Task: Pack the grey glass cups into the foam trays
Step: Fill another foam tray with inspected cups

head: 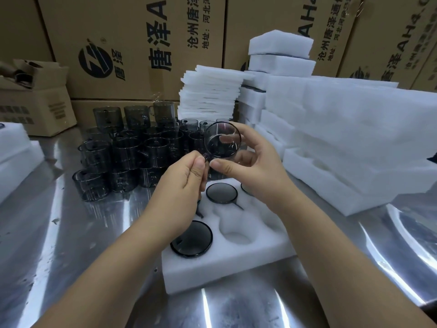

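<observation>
**Item:** held cup (222,143), grey glass, tipped so that its mouth is turned toward the camera. It is carried in the air between both hands.

**Left hand** (182,183): thumb and forefinger are curled and pinched on the cup's small handle (206,158). The other fingers are folded under and are not clearly seen.

**Right hand** (255,166): the fingers are partly spread behind the glass wall and can be seen through it. The thumb is laid at the rim, just beside the left thumb. The wall is cradled rather than clamped.

**Below the fingers:** foam tray (224,268).
- Two seated cups are in view, one under the left wrist (191,239) and one below the thumbs (221,192).
- A third is mostly hidden by the right hand.
- An empty pocket (236,236) lies between the forearms.

**Beyond the fingertips:** loose cups (127,152), packed closely and partly stacked on the steel table (71,233).

**Right of the right hand:** stacked foam trays (354,138).

**Hazards, as judged:**
- A slip is likely if the handle pinch is released before the right fingers have closed, because the wall is smooth and only loosely supported.
- Glass could be chipped if the cup is lowered onto the seated cup directly beneath it instead of the empty pocket.
- The handle could be jammed or snapped if it is not lined up with the pocket's slot.
- The loose cups could be toppled by a careless reach.
</observation>
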